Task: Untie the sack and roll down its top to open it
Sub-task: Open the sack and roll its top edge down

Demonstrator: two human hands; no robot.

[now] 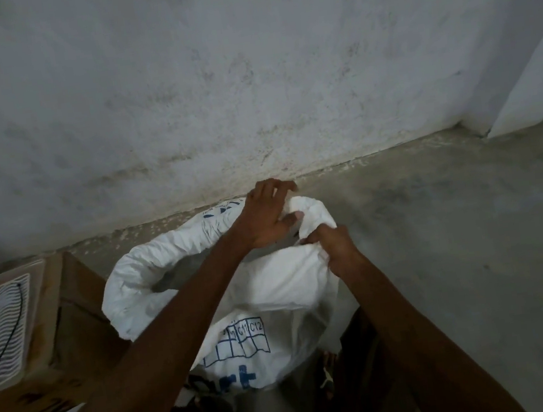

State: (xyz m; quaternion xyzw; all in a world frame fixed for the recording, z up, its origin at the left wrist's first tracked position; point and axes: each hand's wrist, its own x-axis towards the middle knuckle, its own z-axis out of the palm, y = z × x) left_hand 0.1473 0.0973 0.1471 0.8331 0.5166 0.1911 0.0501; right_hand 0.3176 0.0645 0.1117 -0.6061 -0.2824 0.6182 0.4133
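A white woven sack (270, 313) with blue print stands on the floor in front of me, its mouth open. Its top is rolled into a thick cuff (141, 275) around the opening. My left hand (266, 215) reaches across the opening and holds the rolled rim at the far right side, thumb pressed on the fabric. My right hand (334, 247) pinches the rim just below it, on the near right side. The inside of the sack is dark and its contents cannot be made out.
A cardboard box (22, 342) with a striped label stands close to the sack's left side. A stained white wall (247, 88) rises right behind the sack. Bare concrete floor (456, 233) stretches to the right.
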